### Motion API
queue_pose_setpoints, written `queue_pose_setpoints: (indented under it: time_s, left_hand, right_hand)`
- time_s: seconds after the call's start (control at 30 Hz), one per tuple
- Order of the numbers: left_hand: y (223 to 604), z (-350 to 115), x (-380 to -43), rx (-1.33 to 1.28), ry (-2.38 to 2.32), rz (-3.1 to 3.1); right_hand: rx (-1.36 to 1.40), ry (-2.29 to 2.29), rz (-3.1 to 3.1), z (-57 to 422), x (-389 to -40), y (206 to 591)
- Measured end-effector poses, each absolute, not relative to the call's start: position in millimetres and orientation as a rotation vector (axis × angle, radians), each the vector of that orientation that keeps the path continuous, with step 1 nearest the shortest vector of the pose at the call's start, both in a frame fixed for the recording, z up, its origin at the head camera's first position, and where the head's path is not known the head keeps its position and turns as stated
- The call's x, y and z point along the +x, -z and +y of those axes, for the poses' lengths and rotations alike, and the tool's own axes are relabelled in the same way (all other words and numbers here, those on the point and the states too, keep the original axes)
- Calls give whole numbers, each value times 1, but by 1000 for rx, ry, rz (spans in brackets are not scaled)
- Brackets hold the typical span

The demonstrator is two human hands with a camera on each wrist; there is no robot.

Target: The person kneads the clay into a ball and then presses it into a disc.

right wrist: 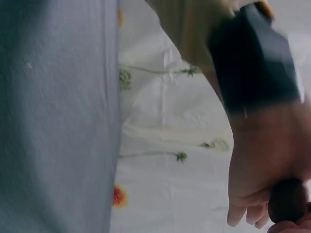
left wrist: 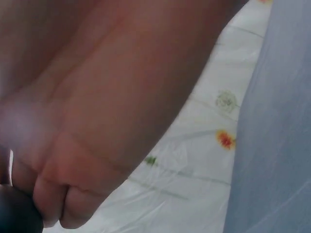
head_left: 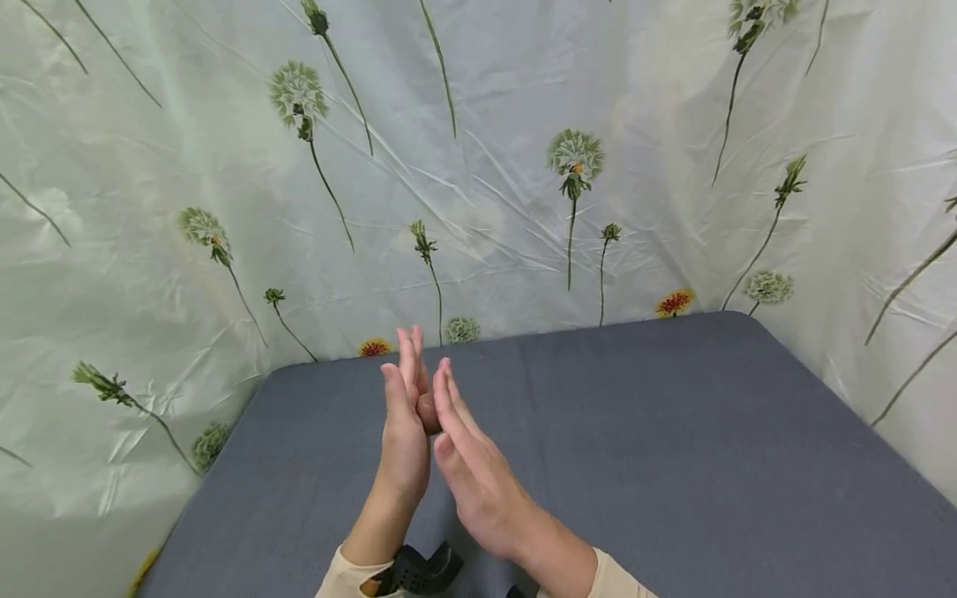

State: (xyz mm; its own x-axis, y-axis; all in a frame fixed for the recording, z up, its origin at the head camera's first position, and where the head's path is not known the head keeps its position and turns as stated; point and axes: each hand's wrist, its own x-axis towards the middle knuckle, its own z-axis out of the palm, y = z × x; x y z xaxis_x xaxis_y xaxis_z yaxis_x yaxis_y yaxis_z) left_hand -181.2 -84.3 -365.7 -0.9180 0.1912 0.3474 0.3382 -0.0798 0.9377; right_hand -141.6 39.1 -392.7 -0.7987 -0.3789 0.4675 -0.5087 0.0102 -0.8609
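Note:
Palms face each other over the table, with a small brown rounded lump [head_left: 428, 414] held between them. My left hand [head_left: 404, 432] points up and away, its fingers straight and its thumb raised. From the right, my right hand [head_left: 478, 473] leans in with straight fingers, close against the lump. A palm fills much of the left wrist view, and the lump [left wrist: 18, 211] shows dark at the lower left corner. In the right wrist view the dark lump [right wrist: 287, 201] overlaps the left hand [right wrist: 257, 165], whose fingers extend downward.
A grey cloth-covered table [head_left: 658, 448] lies beneath the hands. Behind it and along its sides hangs a pale flower-printed sheet [head_left: 493, 191]. A black wrist-worn device [head_left: 428, 570] sits at the left wrist, beside a cream sleeve [head_left: 347, 577].

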Motion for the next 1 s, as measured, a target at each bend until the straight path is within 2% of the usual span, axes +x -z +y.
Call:
queue_pose_setpoints:
  time_s: [0.3, 0.57, 0.73, 1.0]
  left_hand:
    - [384, -39, -154, -807, 1879, -2232]
    - [365, -67, -166, -677, 1863, -2121]
    - [370, -80, -178, -585, 2030, -2124]
    - [380, -47, -157, -813, 1849, -2206]
  right_hand:
    - [791, -1921, -1981, 76, -168, 393]
    - [896, -2073, -2053, 47, -161, 402]
    - [896, -2030, -2083, 37, -149, 399]
    - [825, -1944, -1961, 63, -169, 391]
